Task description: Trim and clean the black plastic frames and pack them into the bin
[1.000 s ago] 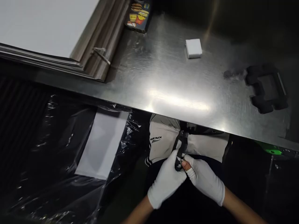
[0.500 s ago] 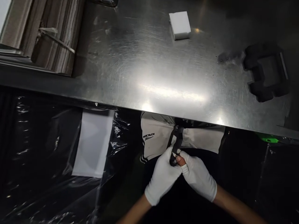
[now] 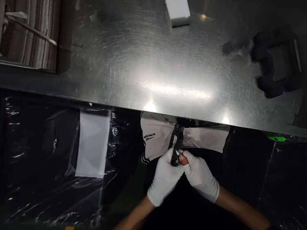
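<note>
In front of my lap I hold a narrow black frame-shaped piece (image 3: 177,142) with a gap through it; it looks like foam, though its exact kind is unclear. My left hand (image 3: 166,177), in a white glove, is closed around its lower end. My right hand (image 3: 200,177), also gloved but with the thumb tip bare, is closed against the same end. That thumb and the fingers pinch at its edge, and the fingertips are partly hidden.
A metal table (image 3: 134,64) spans the view above my hands. On it are a white block (image 3: 178,14), a black foam frame (image 3: 266,64) and strapped cardboard sheets (image 3: 38,38). Black plastic-wrapped goods (image 3: 35,143) with a white label (image 3: 93,143) stand left; a green object (image 3: 275,137) lies right.
The camera view has shifted slightly, so the white block and cardboard sit higher and further left. Both hands keep their hold on the black piece, with little change in pose.
</note>
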Demonstrator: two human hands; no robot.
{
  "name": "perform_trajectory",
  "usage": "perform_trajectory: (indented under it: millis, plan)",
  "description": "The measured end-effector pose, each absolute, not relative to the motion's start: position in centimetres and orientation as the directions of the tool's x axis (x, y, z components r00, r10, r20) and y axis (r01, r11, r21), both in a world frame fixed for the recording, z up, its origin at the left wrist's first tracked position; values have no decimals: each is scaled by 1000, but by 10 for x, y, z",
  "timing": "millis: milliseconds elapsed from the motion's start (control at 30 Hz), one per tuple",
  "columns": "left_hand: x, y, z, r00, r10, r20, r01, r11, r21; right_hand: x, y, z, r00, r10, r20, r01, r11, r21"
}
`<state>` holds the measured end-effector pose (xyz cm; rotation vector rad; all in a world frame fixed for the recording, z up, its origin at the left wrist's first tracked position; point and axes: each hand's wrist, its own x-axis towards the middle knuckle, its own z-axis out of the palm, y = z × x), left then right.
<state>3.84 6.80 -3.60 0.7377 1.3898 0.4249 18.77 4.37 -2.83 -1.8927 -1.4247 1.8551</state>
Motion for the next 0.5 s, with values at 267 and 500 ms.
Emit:
perform_trajectory:
  millis: [267,500]
  plan:
    - [14,89,-26,315,599,-736,346,650,676,237,66,-19,-27,935,-354,530,-287,-798]
    - [-26,120,-17,366,683,-632,462,456,761,253,113,-35,-321,852,-414,616,-144,-775]
